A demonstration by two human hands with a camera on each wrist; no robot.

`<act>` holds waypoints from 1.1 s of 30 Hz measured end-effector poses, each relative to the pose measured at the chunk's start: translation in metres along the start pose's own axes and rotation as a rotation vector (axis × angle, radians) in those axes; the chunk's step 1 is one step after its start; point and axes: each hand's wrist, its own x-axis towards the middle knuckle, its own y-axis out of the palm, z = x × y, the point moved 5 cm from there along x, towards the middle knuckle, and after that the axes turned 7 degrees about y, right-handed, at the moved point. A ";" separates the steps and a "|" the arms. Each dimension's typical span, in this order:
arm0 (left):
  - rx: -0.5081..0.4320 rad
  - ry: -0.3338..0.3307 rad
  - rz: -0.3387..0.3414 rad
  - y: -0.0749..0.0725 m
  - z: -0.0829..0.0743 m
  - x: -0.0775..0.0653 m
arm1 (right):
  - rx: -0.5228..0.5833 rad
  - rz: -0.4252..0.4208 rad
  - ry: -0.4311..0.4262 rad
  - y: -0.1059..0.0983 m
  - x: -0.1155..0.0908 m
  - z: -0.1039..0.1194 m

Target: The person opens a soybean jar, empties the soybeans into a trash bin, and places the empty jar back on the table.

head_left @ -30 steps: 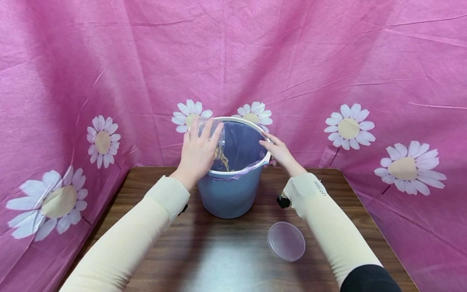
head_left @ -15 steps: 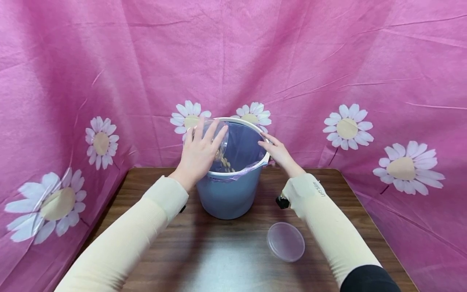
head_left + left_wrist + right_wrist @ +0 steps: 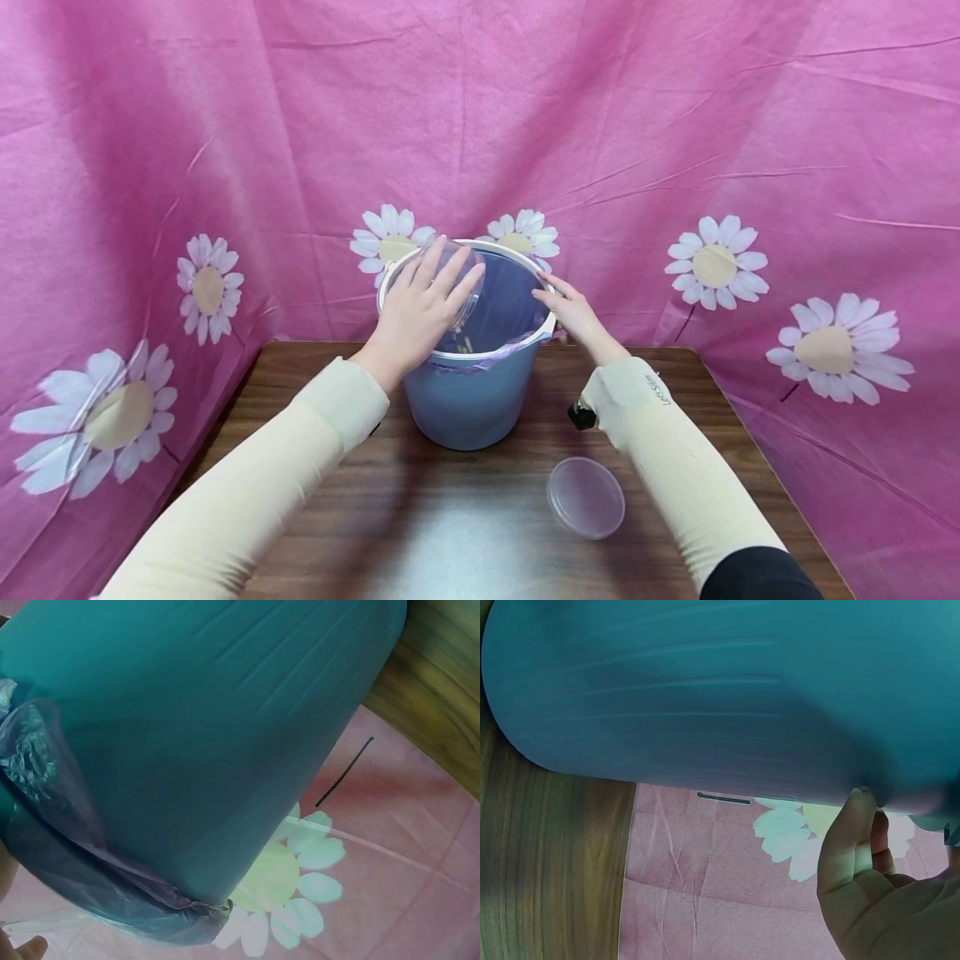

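A blue-grey trash can (image 3: 468,404) with a white rim stands on the table, lined with a thin purplish bag (image 3: 501,353). Over its left side my left hand (image 3: 412,321) holds a clear plastic tub (image 3: 474,307), tipped with its mouth turned down into the can. Small pale yellowish bits (image 3: 462,340) show below the tub's mouth; what they are is unclear. My right hand (image 3: 573,315) grips the can's right rim; in the right wrist view its thumb (image 3: 847,840) touches the outer wall. The left wrist view shows mostly the can's wall and bunched liner (image 3: 82,840).
A round clear lid (image 3: 587,497) lies flat on the wooden table (image 3: 457,542), near my right forearm. Pink cloth (image 3: 600,108) with printed daisies hangs behind the table and along both sides.
My left hand has moved a little right and tipped the tub further down. Fewer yellowish bits are visible at its mouth now. My right hand stays at the rim.
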 end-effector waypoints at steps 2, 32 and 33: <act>0.005 0.013 -0.002 -0.001 -0.001 0.000 | 0.000 0.000 -0.003 0.000 -0.001 0.001; -0.103 -0.131 0.062 0.003 0.007 -0.004 | -0.002 0.020 0.012 0.001 -0.003 0.001; -0.104 -0.135 0.063 0.003 0.007 -0.004 | -0.017 0.014 0.000 0.001 -0.003 0.002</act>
